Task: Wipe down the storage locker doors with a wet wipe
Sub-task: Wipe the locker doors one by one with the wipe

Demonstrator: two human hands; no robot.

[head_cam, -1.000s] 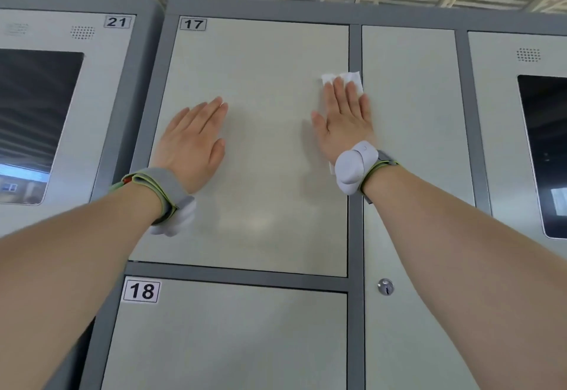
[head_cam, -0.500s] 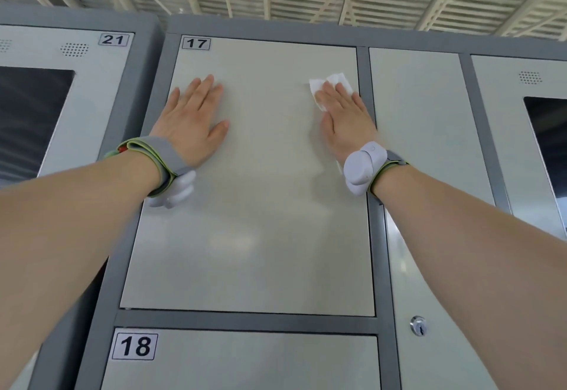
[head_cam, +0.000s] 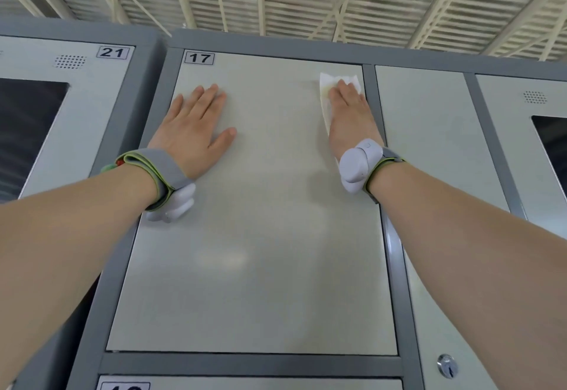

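Our right hand (head_cam: 349, 113), fingers straight, presses a wet wipe (head_cam: 327, 89) flat against locker door 17 (head_cam: 260, 236), top right corner. Our left hand (head_cam: 193, 129) rests spread flat on the door's upper left.

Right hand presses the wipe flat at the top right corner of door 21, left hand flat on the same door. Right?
No: the head view shows label 17 on that door; door 21 is the next one left. The right hand presses the wipe flat at the top right corner of door 17, left hand flat on the same door.
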